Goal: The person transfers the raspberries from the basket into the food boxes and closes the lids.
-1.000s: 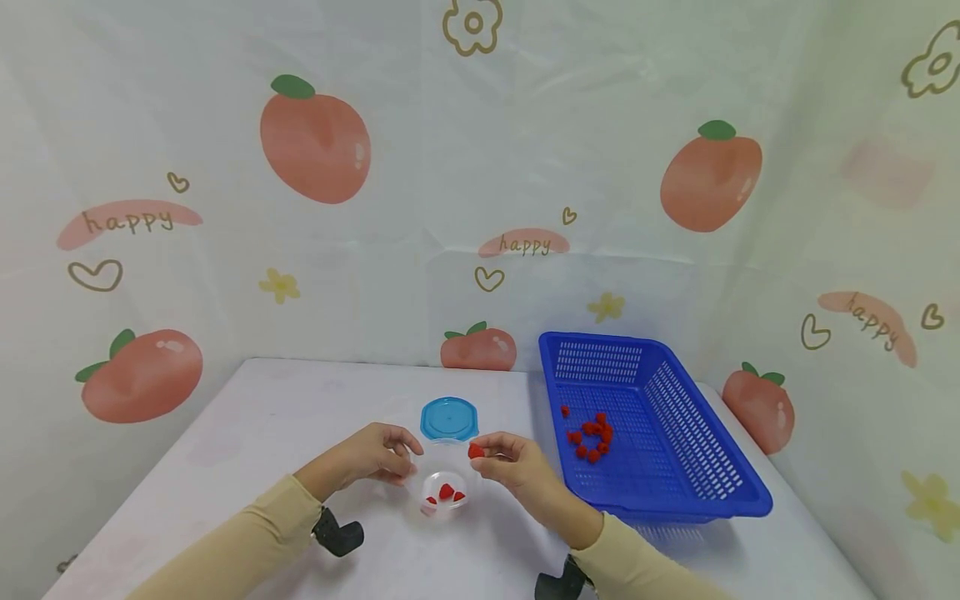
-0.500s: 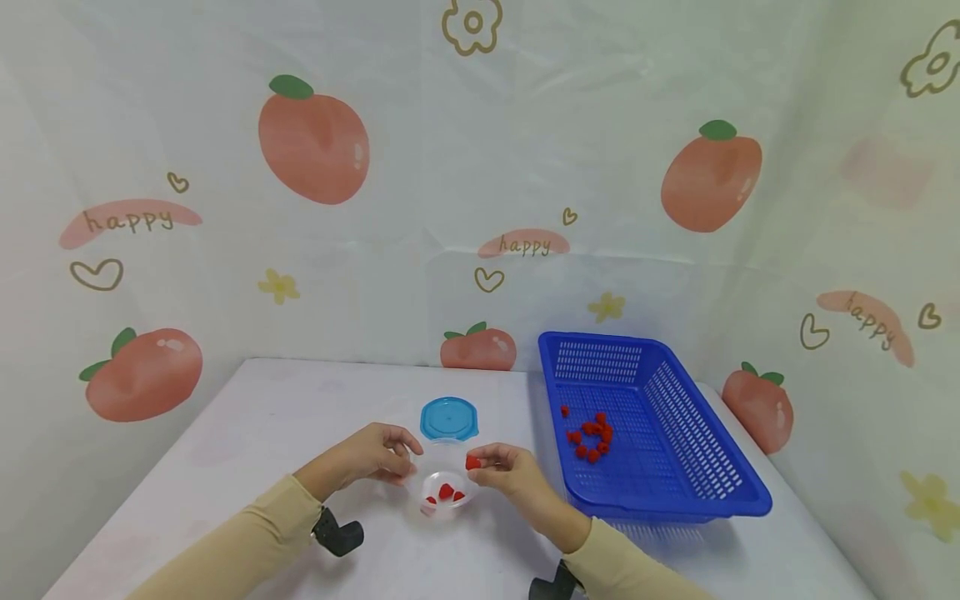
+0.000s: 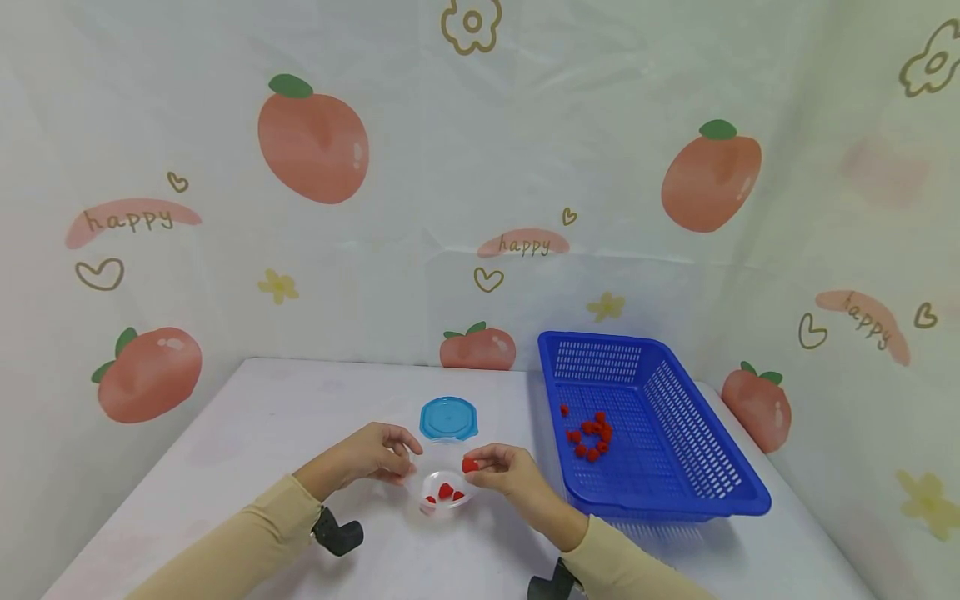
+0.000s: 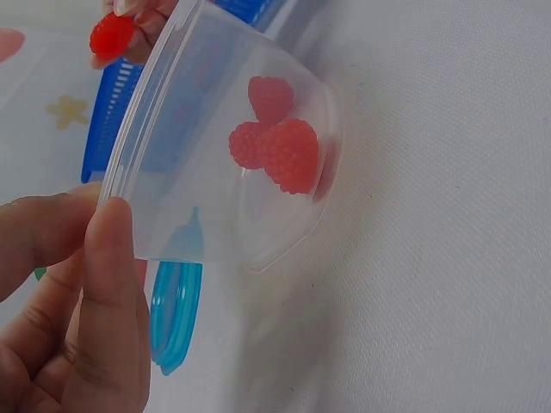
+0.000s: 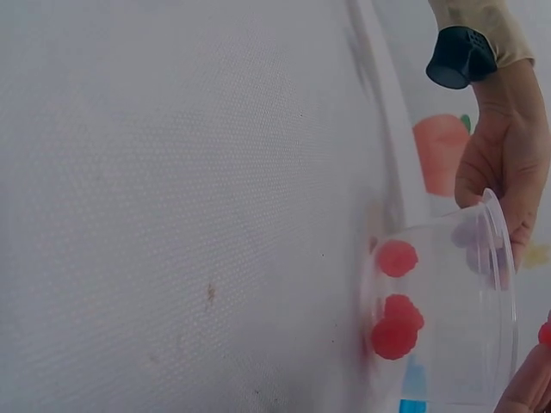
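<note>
A clear plastic tub (image 4: 215, 215) stands on the table with 3 raspberries (image 4: 293, 155) at its bottom. My left hand (image 3: 369, 452) pinches the tub's rim from the left, thumb and fingers on either side of it in the left wrist view. Above the right part of the rim, my right hand (image 3: 513, 479) holds another raspberry (image 3: 470, 465) between thumb and fingertips. This fruit also shows beyond the rim in the left wrist view (image 4: 112, 36). Just behind the tub lies a blue lid (image 3: 449, 418).
To the right sits a blue slotted basket (image 3: 697, 433) with several raspberries (image 3: 592, 450) gathered at its left side. A printed cloth (image 3: 405, 167) hangs behind the white table (image 3: 300, 408).
My right hand has moved slightly left and down with its raspberry, closer over the tub. The left hand and the tub stay in place.
</note>
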A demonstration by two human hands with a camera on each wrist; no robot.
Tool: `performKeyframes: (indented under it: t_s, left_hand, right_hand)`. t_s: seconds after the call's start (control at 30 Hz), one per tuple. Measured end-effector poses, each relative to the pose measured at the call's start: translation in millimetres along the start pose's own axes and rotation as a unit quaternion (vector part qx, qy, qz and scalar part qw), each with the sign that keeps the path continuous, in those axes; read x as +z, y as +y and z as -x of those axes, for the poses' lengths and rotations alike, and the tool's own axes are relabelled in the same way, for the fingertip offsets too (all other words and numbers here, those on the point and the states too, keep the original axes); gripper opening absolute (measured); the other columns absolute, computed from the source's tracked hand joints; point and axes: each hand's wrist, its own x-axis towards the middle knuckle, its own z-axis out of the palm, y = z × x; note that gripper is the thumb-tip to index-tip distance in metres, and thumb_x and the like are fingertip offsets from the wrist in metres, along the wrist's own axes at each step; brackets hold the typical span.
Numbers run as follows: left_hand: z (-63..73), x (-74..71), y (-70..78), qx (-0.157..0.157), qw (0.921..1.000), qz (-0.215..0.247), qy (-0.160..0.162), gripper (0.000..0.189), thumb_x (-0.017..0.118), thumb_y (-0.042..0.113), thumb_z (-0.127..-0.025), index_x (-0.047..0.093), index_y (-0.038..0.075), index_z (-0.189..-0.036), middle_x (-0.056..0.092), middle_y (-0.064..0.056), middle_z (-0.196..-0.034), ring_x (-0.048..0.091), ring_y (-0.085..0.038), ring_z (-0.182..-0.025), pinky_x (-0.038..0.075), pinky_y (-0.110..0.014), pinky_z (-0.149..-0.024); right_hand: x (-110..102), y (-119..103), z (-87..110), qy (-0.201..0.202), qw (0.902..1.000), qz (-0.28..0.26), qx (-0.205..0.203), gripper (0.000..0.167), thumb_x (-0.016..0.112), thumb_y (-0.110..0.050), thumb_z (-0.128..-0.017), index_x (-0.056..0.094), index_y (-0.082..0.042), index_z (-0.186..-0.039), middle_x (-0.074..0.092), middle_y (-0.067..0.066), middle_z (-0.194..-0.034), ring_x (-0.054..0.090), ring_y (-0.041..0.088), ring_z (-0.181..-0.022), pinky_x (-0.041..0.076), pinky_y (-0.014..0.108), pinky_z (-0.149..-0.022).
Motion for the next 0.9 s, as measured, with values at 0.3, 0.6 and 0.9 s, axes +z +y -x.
performKeyframes:
  t_s: [0.3, 0.6, 0.9]
  left_hand:
    - [-0.5, -0.3, 0.0, -0.002, 1.0, 0.0, 0.0, 0.029, 0.071, 0.002, -0.082, 0.062, -0.005, -0.109, 0.057, -0.005, -0.077, 0.061, -0.015, -0.068, 0.059, -0.028, -0.068]
    - [0.2, -0.3, 1.8, -0.002, 1.0, 0.008, -0.002, 0.03, 0.07, 0.001, -0.082, 0.061, -0.007, -0.11, 0.057, -0.005, -0.076, 0.061, -0.015, -0.067, 0.059, -0.028, -0.067]
    - [-0.4, 0.1, 1.9, -0.006, 1.0, 0.007, -0.001, 0.03, 0.07, 0.001, -0.082, 0.061, -0.007, -0.11, 0.056, -0.005, -0.076, 0.061, -0.015, -0.066, 0.059, -0.027, -0.067]
  right_hand:
    - [-0.1, -1.5, 0.1, 0.003, 0.9997, 0.023, 0.0, 0.033, 0.072, 0.0, -0.083, 0.062, 0.013, -0.111, 0.062, -0.001, -0.085, 0.056, 0.009, -0.074, 0.051, 0.015, -0.069]
    - [-1.1, -0.3, -1.4, 0.004, 0.9996, 0.028, -0.001, 0.032, 0.071, 0.001, -0.082, 0.062, 0.013, -0.111, 0.063, 0.017, -0.093, 0.056, 0.009, -0.076, 0.05, 0.015, -0.069]
    - [-1.9, -1.6, -0.1, 0.001, 0.9997, 0.023, -0.002, 0.033, 0.071, 0.002, -0.083, 0.061, 0.014, -0.112, 0.063, 0.018, -0.096, 0.056, 0.009, -0.076, 0.05, 0.015, -0.069]
